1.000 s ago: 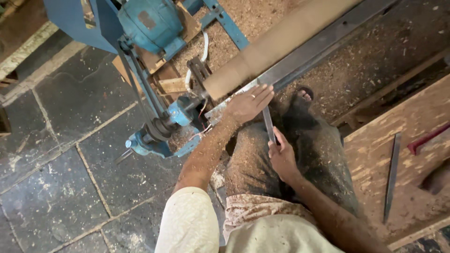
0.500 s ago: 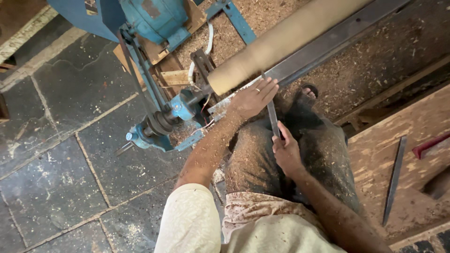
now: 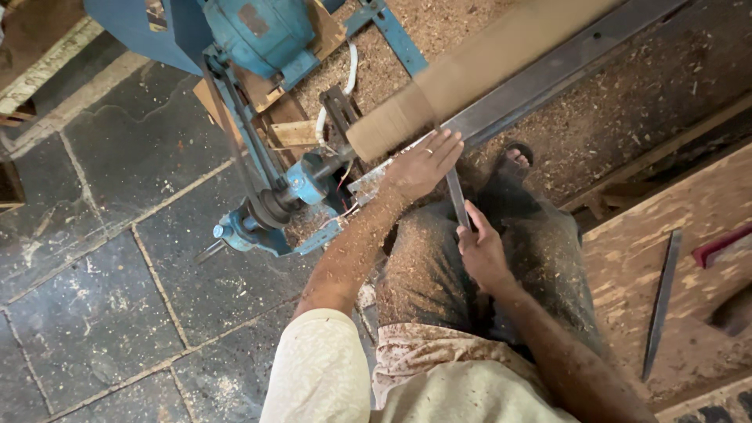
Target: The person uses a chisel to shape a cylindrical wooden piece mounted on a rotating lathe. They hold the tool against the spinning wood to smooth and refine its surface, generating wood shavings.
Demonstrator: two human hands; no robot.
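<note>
Head view: right hand grips stiff steel chisel low, left hand flat pressing blade near wooden cylinder

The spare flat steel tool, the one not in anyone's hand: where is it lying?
In the head view, the spare flat steel tool lies far right on the wooden board, beside a red-handled tool, well clear of the right hand.
</note>
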